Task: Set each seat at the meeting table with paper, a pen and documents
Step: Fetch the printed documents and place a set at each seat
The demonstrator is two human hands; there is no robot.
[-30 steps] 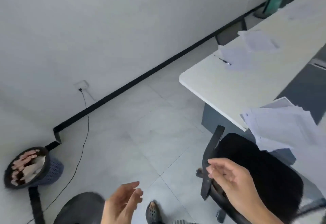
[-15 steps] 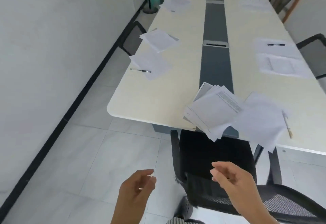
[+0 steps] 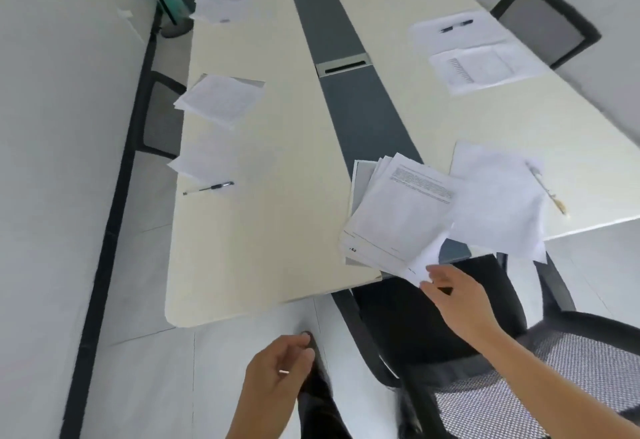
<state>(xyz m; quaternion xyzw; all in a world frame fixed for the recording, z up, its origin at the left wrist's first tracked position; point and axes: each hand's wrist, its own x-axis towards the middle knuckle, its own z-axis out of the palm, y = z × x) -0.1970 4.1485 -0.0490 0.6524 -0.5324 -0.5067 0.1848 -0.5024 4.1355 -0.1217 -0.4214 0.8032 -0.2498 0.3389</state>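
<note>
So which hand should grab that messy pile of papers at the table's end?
Probably the right hand: its open fingers are right by the overhanging corner of the pile of papers. The left hand hangs low over the floor, short of the table.

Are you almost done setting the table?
Partly. The left seat has paper, a pen and documents; the right set looks complete too. The right hand reaches toward the leftover stack, so more seats probably wait.
</note>
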